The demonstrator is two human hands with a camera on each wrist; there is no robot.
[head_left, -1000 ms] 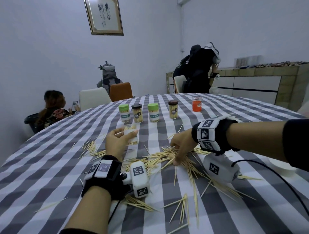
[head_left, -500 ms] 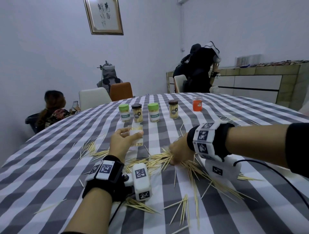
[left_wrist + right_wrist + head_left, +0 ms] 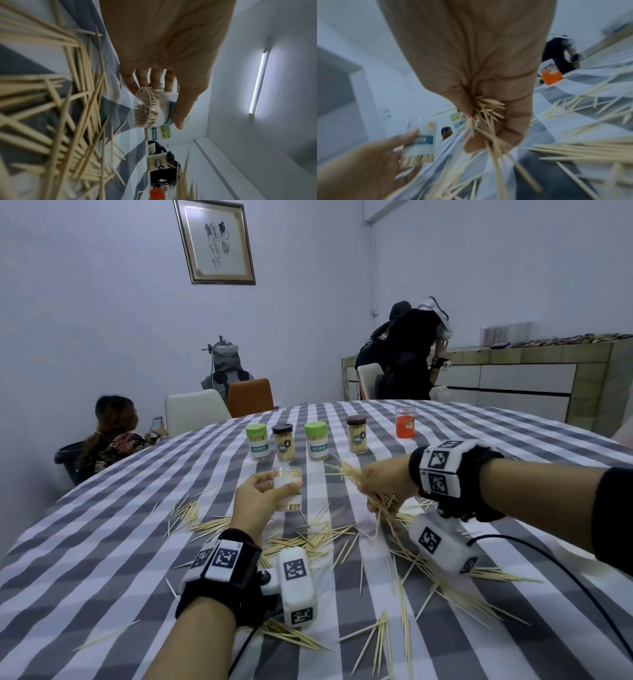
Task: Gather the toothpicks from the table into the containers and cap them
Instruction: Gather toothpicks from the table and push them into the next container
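Note:
My left hand [image 3: 263, 494] grips an uncapped clear toothpick container [image 3: 288, 487], partly filled, held just above the striped table [image 3: 102, 559]. In the left wrist view the container [image 3: 152, 109] sits between thumb and fingers, toothpicks visible inside. My right hand [image 3: 383, 486] is raised to the right of it, fist closed round a bundle of toothpicks [image 3: 356, 477] that stick out both ends; the right wrist view shows the bundle [image 3: 486, 115] in the fist. Loose toothpicks [image 3: 308, 539] lie scattered across the cloth below both hands.
Beyond my hands stand a row of capped containers: green-lidded [image 3: 257, 441], dark-lidded [image 3: 283, 442], green-lidded [image 3: 316, 440], brown-lidded [image 3: 357, 438], and an orange jar [image 3: 405, 422]. Chairs [image 3: 195, 412] line the far edge. A seated person [image 3: 113, 436] and a standing person [image 3: 407, 354] are behind.
My right hand closed on a bundle of toothpicks from the pile and lifted it off the table towards the container. My left hand kept holding the container, shifting slightly.

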